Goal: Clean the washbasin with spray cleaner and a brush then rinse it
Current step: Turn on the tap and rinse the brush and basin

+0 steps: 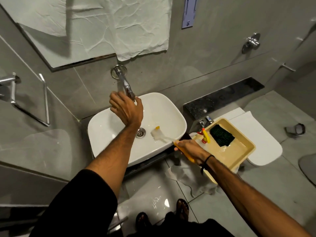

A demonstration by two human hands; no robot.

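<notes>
The white washbasin (164,106) sits below a chrome wall tap (123,81). My left hand (127,109) reaches up to the tap's end, fingers spread and touching it, holding nothing. My right hand (188,148) grips the yellow handle of a brush (160,134); its white bristle head rests inside the basin just right of the drain (140,132). A spray bottle (205,136) with a yellow and red trigger lies in the beige tray (242,156) to the right.
A dark scouring pad (222,135) lies in the tray, which rests on a closed white toilet lid (266,139). Crumpled paper covers the mirror (102,26). A towel rail (29,100) is on the left wall. Wet tissue lies on the floor (184,175).
</notes>
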